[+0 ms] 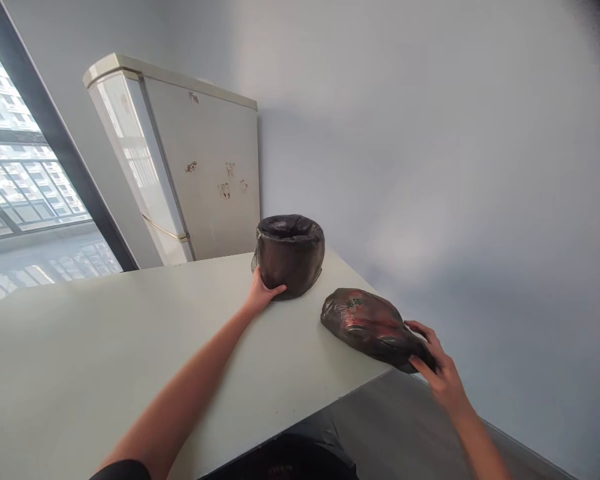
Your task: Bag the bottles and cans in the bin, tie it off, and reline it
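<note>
A small round trash bin stands upright near the far edge of the white table, lined with a black plastic bag folded over its rim. My left hand is against the bin's lower left side, thumb along the front and the other fingers hidden behind it. At the table's right corner lies a full black plastic bag, with something red and dark lettering showing through. My right hand grips this bag's narrow end, fingers on the far side and thumb on the near side.
The white table spreads to the left, its near edge close to my body. Beyond it stands an off-white fridge with rust-brown patches. A pale wall borders the right side; a window with railings is at left.
</note>
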Demonstrator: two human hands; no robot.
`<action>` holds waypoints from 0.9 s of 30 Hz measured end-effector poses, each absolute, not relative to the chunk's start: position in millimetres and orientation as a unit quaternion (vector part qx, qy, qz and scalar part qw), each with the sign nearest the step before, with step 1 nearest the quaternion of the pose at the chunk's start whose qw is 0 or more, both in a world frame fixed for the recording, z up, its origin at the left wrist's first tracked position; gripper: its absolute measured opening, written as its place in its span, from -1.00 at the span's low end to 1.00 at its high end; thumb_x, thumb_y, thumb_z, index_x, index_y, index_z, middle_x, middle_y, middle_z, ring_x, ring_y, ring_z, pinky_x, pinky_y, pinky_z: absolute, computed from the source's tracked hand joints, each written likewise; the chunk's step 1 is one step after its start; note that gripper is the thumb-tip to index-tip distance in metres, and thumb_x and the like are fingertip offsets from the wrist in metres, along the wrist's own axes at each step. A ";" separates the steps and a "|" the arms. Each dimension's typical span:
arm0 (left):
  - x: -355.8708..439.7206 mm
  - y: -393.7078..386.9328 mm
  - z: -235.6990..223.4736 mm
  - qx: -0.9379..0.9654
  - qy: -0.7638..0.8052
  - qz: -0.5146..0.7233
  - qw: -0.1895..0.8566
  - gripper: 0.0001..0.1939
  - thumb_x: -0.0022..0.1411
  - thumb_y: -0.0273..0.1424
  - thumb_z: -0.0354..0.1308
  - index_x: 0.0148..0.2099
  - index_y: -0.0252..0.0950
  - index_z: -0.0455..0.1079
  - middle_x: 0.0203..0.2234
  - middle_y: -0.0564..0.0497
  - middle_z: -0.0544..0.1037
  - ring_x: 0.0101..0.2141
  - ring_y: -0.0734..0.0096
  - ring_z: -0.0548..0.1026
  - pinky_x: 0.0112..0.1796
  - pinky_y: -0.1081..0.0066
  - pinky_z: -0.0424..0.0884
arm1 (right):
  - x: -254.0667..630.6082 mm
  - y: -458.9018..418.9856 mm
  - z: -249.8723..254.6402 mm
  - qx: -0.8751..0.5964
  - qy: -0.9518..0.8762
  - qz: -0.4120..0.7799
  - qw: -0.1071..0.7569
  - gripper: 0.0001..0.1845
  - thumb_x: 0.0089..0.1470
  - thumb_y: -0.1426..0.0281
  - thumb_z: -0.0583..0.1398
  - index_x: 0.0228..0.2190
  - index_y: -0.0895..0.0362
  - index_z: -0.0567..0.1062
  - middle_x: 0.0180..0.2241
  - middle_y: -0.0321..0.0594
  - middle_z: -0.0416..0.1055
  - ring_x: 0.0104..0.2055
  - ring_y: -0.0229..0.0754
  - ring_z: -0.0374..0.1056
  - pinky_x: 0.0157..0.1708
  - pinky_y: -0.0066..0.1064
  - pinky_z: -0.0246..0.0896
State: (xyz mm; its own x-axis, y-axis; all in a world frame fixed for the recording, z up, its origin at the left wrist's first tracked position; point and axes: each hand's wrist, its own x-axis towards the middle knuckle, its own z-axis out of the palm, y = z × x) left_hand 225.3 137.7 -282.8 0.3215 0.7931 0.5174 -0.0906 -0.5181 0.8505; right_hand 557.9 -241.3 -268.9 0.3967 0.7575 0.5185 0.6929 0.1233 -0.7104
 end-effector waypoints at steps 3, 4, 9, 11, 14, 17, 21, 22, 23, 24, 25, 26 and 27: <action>251.9 137.4 -274.6 0.697 0.255 0.505 0.440 0.15 -0.03 -0.03 0.59 0.46 -0.19 0.11 0.32 -0.30 0.33 0.36 -0.18 0.29 0.37 -0.15 0.20 | 560.6 -240.5 -271.6 -0.633 -0.551 0.089 0.537 -0.50 0.29 0.14 0.22 0.20 -0.03 0.56 0.33 -0.07 0.39 0.36 0.17 0.34 0.22 -0.11 0.41; 258.0 136.2 -271.5 0.700 0.248 0.496 0.451 0.17 -0.02 -0.02 0.59 0.48 -0.19 0.09 0.33 -0.30 0.32 0.37 -0.19 0.28 0.37 -0.15 0.19 | 559.3 -239.6 -272.3 -0.629 -0.555 0.103 0.534 -0.46 0.28 0.15 0.22 0.24 -0.02 0.51 0.28 -0.06 0.45 0.32 0.16 0.39 0.23 -0.10 0.41; 248.0 121.3 -257.6 0.718 0.268 0.422 0.484 0.30 -0.06 0.04 0.58 0.54 -0.19 -0.02 0.47 -0.37 0.13 0.44 -0.29 0.16 0.39 -0.18 0.13 | 527.7 -228.7 -260.3 -0.587 -0.652 0.125 0.463 -0.74 0.21 0.20 0.29 -0.17 0.09 0.64 -0.01 0.02 0.59 -0.02 0.05 0.56 -0.05 -0.28 0.50; 221.5 108.7 -252.5 0.732 0.304 0.402 0.459 0.27 -0.05 0.07 0.56 0.54 -0.17 0.00 0.50 -0.34 0.08 0.48 -0.31 0.07 0.40 -0.20 0.08 | 500.7 -221.0 -250.1 -0.545 -0.698 0.154 0.438 -0.83 0.22 0.26 0.26 -0.32 0.10 0.57 -0.07 0.00 0.55 -0.11 -0.03 0.52 -0.14 -0.33 0.46; 162.0 86.2 -243.6 0.741 0.343 0.396 0.421 -0.08 0.21 0.11 0.37 0.46 -0.09 0.15 0.46 -0.26 0.19 0.46 -0.21 0.16 0.35 -0.18 0.19 | 446.8 -204.2 -240.0 -0.512 -0.721 0.182 0.430 -0.93 0.15 0.41 0.22 -0.40 0.09 0.45 -0.20 -0.10 0.48 -0.22 -0.12 0.44 -0.25 -0.37 0.35; 92.3 71.4 -234.0 0.742 0.340 0.429 0.388 -0.52 0.43 0.05 0.13 0.21 -0.11 0.41 0.23 -0.15 0.45 0.23 0.03 0.45 0.12 0.10 0.45 | 383.7 -176.3 -237.9 -0.532 -0.738 0.157 0.384 -0.93 -0.01 0.48 0.21 -0.46 0.09 0.40 -0.28 -0.18 0.44 -0.28 -0.15 0.39 -0.30 -0.38 0.25; 16.2 73.8 -227.1 0.687 0.416 0.518 0.293 -0.61 0.45 -0.02 0.08 -0.18 -0.22 0.48 -0.33 0.00 0.48 -0.27 0.28 0.44 -0.20 0.31 0.38 | 305.3 -115.3 -228.9 -0.626 -0.730 0.123 0.247 -0.95 0.01 0.39 0.26 -0.43 0.11 0.53 -0.31 -0.13 0.53 -0.30 -0.08 0.46 -0.30 -0.32 0.25; 4.4 76.5 -227.2 0.672 0.429 0.537 0.276 -0.63 0.46 -0.05 0.07 -0.21 -0.22 0.47 -0.42 0.04 0.41 -0.34 0.31 0.37 -0.25 0.32 0.32 | 289.3 -96.6 -224.6 -0.650 -0.718 0.119 0.221 -0.91 0.05 0.36 0.26 -0.42 0.12 0.56 -0.32 -0.08 0.56 -0.28 -0.03 0.50 -0.28 -0.29 0.27; -3.8 78.9 -227.8 0.663 0.431 0.552 0.264 -0.66 0.46 -0.10 0.06 -0.24 -0.22 0.46 -0.47 0.06 0.34 -0.38 0.33 0.32 -0.27 0.32 0.27 | 275.0 -77.1 -220.3 -0.669 -0.706 0.115 0.202 -0.86 0.08 0.34 0.26 -0.41 0.14 0.59 -0.32 -0.01 0.58 -0.26 0.03 0.52 -0.25 -0.25 0.29; -8.4 80.6 -228.8 0.660 0.421 0.568 0.252 -0.67 0.45 -0.15 0.04 -0.28 -0.22 0.44 -0.50 0.07 0.29 -0.40 0.32 0.29 -0.29 0.32 0.24 | 262.6 -57.4 -216.5 -0.681 -0.696 0.114 0.195 -0.83 0.10 0.32 0.26 -0.40 0.16 0.61 -0.31 0.06 0.59 -0.24 0.09 0.54 -0.22 -0.21 0.31; -9.9 81.4 -230.1 0.661 0.405 0.583 0.242 -0.69 0.44 -0.20 0.02 -0.30 -0.22 0.42 -0.51 0.07 0.27 -0.41 0.32 0.28 -0.30 0.31 0.23 | 251.9 -38.0 -213.7 -0.685 -0.690 0.119 0.201 -0.81 0.11 0.30 0.28 -0.38 0.18 0.62 -0.29 0.12 0.60 -0.22 0.14 0.55 -0.19 -0.17 0.32; -8.8 81.1 -231.6 0.666 0.387 0.596 0.228 -0.72 0.42 -0.24 0.02 -0.31 -0.21 0.40 -0.50 0.06 0.29 -0.40 0.30 0.29 -0.30 0.30 0.23 | 243.0 -19.6 -212.2 -0.680 -0.686 0.131 0.223 -0.80 0.11 0.29 0.30 -0.38 0.19 0.62 -0.29 0.17 0.60 -0.19 0.18 0.55 -0.17 -0.14 0.33; -5.8 80.0 -233.1 0.677 0.369 0.601 0.211 -0.76 0.40 -0.27 0.03 -0.31 -0.21 0.40 -0.46 0.04 0.34 -0.37 0.28 0.32 -0.28 0.30 0.26 | 235.9 -2.7 -212.2 -0.667 -0.686 0.151 0.248 -0.81 0.10 0.30 0.33 -0.39 0.20 0.62 -0.29 0.20 0.59 -0.18 0.23 0.54 -0.15 -0.10 0.33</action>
State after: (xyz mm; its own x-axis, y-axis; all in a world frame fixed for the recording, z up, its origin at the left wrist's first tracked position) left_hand -5.8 80.0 -233.1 0.0059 0.7526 0.6585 0.2461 -0.6393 0.7285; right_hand 235.9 -2.7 -212.2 0.0122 0.9902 0.1394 0.8403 0.0654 -0.5382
